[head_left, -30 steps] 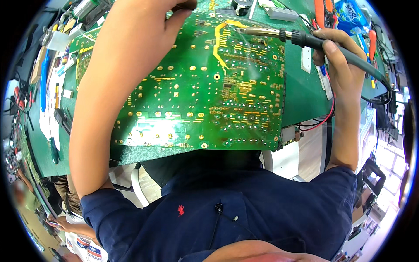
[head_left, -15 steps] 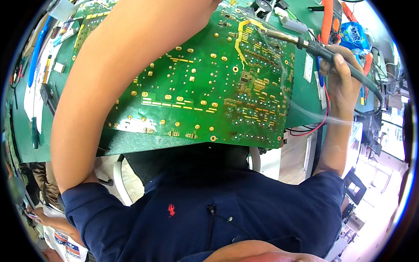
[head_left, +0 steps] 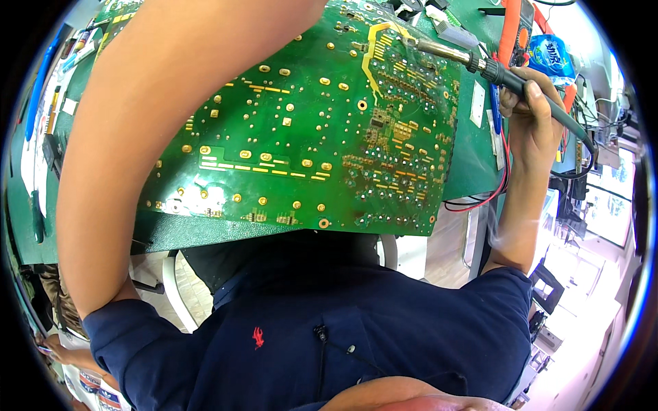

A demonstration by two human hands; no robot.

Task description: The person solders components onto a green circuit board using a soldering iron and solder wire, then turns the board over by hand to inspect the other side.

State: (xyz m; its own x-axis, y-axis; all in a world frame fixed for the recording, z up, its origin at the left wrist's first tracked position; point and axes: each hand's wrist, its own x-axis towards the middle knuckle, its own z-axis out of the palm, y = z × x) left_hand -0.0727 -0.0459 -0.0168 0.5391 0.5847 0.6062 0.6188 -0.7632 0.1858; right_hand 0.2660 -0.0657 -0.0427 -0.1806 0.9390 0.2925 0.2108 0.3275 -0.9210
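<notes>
A large green circuit board (head_left: 288, 164) with gold pads lies on the green bench mat (head_left: 185, 233). My right hand (head_left: 531, 103) is closed round the dark handle of a soldering iron, whose metal shaft (head_left: 439, 49) angles left to its tip at the board's upper right, beside a yellow track outline. My left forearm (head_left: 130, 137) crosses the board's left side up to the top edge, where my left hand is cut off, so its fingers are hidden. Faint smoke drifts near my right forearm.
Pens, tools and white paper (head_left: 34, 164) line the left bench. An orange-cased meter (head_left: 513, 27), a blue packet (head_left: 552, 58) and red and black wires (head_left: 480, 202) are at right. A white chair frame (head_left: 175, 288) shows below. Another person's hand (head_left: 55, 349) is at lower left.
My left hand has moved up out of the picture. The iron tip sits farther right in view, still over the upper-right board area. The view has shifted, and the smoke has drifted.
</notes>
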